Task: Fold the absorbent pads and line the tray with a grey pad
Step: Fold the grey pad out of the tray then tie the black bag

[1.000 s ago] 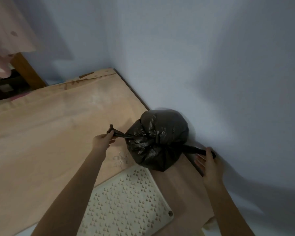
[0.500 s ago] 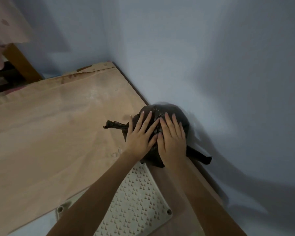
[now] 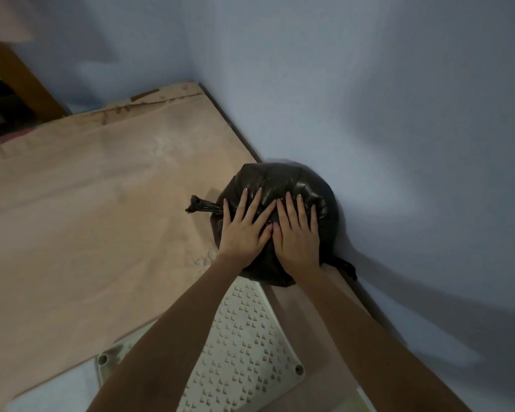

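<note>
A bulging black plastic bag sits on the bed against the blue wall, its two knotted ends sticking out left and right. My left hand lies flat on its top with fingers spread. Beside it my right hand presses down flat as well, thumbs nearly touching. A cream perforated tray grid lies on the bed just in front of the bag, partly under my forearms. No grey pad is in sight.
A peach bedsheet covers the mattress to the left. The blue wall runs close along the bed's right side. A wooden post stands at the far left corner.
A second ago each hand held one tied end of the bag. Both let go and came down flat on top of the bag, which now looks pressed flatter.
</note>
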